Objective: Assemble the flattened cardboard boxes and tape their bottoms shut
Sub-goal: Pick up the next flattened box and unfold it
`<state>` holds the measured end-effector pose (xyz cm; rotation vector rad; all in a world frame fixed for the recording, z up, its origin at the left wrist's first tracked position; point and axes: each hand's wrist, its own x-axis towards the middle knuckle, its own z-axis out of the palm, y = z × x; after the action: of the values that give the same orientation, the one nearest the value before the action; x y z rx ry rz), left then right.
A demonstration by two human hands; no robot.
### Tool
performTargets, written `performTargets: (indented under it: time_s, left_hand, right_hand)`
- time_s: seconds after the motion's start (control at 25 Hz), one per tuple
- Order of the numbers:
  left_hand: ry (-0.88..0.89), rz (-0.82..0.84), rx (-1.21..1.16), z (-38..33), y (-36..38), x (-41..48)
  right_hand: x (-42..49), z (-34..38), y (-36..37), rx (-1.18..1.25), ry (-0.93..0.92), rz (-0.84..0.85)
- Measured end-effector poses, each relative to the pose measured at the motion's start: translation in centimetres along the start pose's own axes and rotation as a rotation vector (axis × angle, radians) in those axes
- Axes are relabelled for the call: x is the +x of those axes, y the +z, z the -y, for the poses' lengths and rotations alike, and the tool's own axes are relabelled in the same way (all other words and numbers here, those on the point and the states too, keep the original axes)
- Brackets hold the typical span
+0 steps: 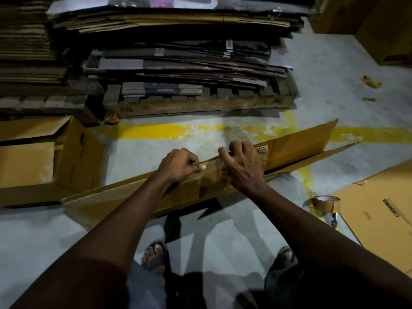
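Across the top of the view, a stack [178, 47] of flattened cardboard sheets sits on a wooden pallet [200, 104], with another dark pile [26, 39] of sheets at the left. Below them runs the grey floor [55, 237], crossed by a worn yellow line [169, 131]. At centre, a long flattened box [124, 197] stands on edge, slanting from lower left up to the right, where its end flaps [305, 141] spread open. An opened box [44, 157] lies on its side at the left, well apart from the hands, and a flat sheet [379, 210] lies at the lower right. More boxes [367, 21] fill the top right corner. Both bare forearms reach forward to the top edge of the flattened box. The left hand [178, 163] is curled narrow, pinching the upper edge between thumb and fingers. The right hand [243, 163] is just beside it, fingers hooked over the same edge and palm against the near face, gripping the cardboard; a glossy strip of tape [211, 177] shows on the panel between and below the hands. A roll [326, 202] of brown tape sits on the floor at the right, touching the flat sheet's edge, with a small tool [334, 221] just below it, too dim to identify. Two sandalled feet [156, 255] stand near the bottom. Small cardboard scraps [371, 82] lie on the floor at the far right.
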<state>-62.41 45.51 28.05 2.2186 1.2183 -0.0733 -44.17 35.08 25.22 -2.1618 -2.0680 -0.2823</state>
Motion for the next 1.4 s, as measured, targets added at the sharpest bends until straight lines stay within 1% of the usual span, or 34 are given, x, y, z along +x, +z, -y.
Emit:
performTargets:
  time_s: [0.08,0.16,0.44,0.52,0.6,0.8,0.88,0.96,1.08,1.12,1.2,1.28,1.4]
  left_hand:
    - [0.016,0.051,-0.09,0.1,-0.1,0.0]
    - [0.004,0.054,-0.181,0.2,-0.1,0.0]
    - [-0.057,-0.045,-0.326,-0.1,-0.3,0.0]
    - [-0.067,-0.065,-0.347,-0.2,-0.3,0.0]
    - [-0.034,-0.079,-0.334,-0.3,-0.3,0.2]
    - [-0.015,-0.057,-0.298,-0.6,0.4,0.5]
    - [-0.001,-0.025,-0.252,-0.6,0.8,0.6]
    - [-0.005,-0.006,-0.214,-0.3,0.8,0.9]
    - [0.025,-0.03,-0.114,0.5,0.0,1.5]
    - [0.061,-0.034,-0.043,0.6,-0.3,1.8]
    - [0.154,-0.025,0.182,-0.4,-0.4,2.2]
    - [0.235,-0.011,0.388,-1.9,0.5,2.6]
    - [0.218,-0.03,0.537,-2.1,1.8,3.7]
  right_hand:
    - [-0.1,-0.3,0.1,-0.01,-0.001,-0.01]
    - [-0.2,-0.5,0.2,-0.013,-0.015,-0.006]
    - [0.2,-0.6,0.2,0.01,-0.007,0.03]
    - [0.1,-0.7,0.2,0.002,-0.022,0.074]
    - [0.0,-0.6,0.1,-0.004,-0.023,0.118]
    - [0.3,-0.6,-0.7,-0.063,-0.035,0.098]
    - [0.5,-0.7,-0.9,-0.081,-0.064,0.092]
    - [0.5,-0.8,-1.1,-0.017,-0.079,0.11]
    - [-0.1,-0.8,-1.3,0.099,-0.129,0.13]
    - [-0.3,-0.8,-1.5,0.101,-0.161,0.137]
    - [-0.5,-1.1,-1.8,0.088,-0.214,0.167]
    - [-0.6,-1.5,-1.9,0.102,-0.225,0.213]
    - [-1.1,-2.3,-1.3,0.113,-0.247,0.356]
